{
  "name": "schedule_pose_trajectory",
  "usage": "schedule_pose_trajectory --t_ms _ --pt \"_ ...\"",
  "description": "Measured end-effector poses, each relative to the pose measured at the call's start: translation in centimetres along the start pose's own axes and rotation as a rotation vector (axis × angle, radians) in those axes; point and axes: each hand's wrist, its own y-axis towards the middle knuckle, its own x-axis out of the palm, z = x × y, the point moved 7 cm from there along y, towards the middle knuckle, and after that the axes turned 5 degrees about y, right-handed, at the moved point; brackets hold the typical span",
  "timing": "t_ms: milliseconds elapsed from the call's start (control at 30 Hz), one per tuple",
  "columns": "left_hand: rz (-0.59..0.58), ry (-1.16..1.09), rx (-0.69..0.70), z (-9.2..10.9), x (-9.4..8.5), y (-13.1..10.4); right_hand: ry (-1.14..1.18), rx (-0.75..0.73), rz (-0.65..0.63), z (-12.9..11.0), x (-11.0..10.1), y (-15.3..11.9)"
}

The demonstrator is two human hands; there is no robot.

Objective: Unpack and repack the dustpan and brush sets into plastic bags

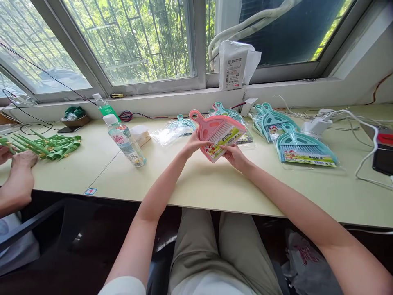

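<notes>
The left hand [195,145] grips the left side of the pink dustpan set [215,132]. The right hand [237,158] pinches its labelled lower edge.

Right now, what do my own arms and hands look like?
Your left hand and right hand are bare, with no gloves, watch or bracelet showing. A white sleeve covers part of the left upper arm; the right arm shows no sleeve.

red-marked bottle [126,141] beside green-labelled bottle [107,109]; white package [233,73] on windowsill [181,95]; white adapter [317,126] right
</notes>
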Motion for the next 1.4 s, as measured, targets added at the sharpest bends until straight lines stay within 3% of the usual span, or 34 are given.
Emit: schedule_pose_trajectory --t_ms 200,267,400,467,533,600,667,767,833,900,967,1033,1200,1300,1400 --pt "-0.035 0.066 0.042 -0.6 0.0 0.6 0.017 -0.015 0.061 -0.5 -0.2 0.0" --pt "0.029 0.178 0.052 -0.7 -1.1 0.9 0.011 -0.025 0.056 -0.8 -0.3 0.1" --pt "0.481 0.673 0.077 -0.7 -7.1 0.6 -0.006 -0.048 0.06 -1.5 -0.8 0.1" --pt "0.625 0.885 0.017 -1.2 -10.1 0.1 -0.014 -0.05 0.066 -1.7 -1.0 0.1" --pt "0.611 0.947 -0.143 -2.7 -12.6 0.0 -0.022 -0.044 0.076 -1.7 -1.1 0.1" --pt "0.478 0.869 -0.282 -4.2 -13.8 0.2 -0.026 -0.039 0.083 -1.5 -1.2 0.1" --pt "0.269 0.685 -0.336 -5.1 -13.2 0.5 -0.028 -0.023 0.083 -1.2 -1.2 0.2" --pt "-0.077 0.382 -0.339 -5.3 -10.0 0.8 -0.043 0.029 0.084 -0.3 -1.4 0.4" --pt "-0.17 0.307 -0.3 -5.1 -8.5 0.9 -0.066 0.069 0.085 0.1 -1.7 0.5" --pt "-0.072 0.413 -0.198 -4.8 -8.6 1.3 -0.091 0.107 0.082 0.4 -1.9 0.7" --pt "0.111 0.649 -0.096 -4.6 -9.6 1.4 -0.104 0.137 0.083 0.6 -2.1 0.7" --pt "0.211 0.868 -0.083 -5.0 -10.5 1.4 -0.1 0.158 0.08 0.6 -2.2 0.8" --pt "0.249 1.105 -0.173 -5.9 -11.3 1.3 -0.127 0.244 0.088 1.0 -2.2 0.6" --pt "0.293 1.287 -0.211 -5.4 -11.4 1.1 -0.148 0.281 0.063 1.3 -1.8 0.4" --pt "0.409 1.382 -0.181 -4.0 -11.6 0.9 -0.148 0.275 0.072 1.3 -1.9 0.5"
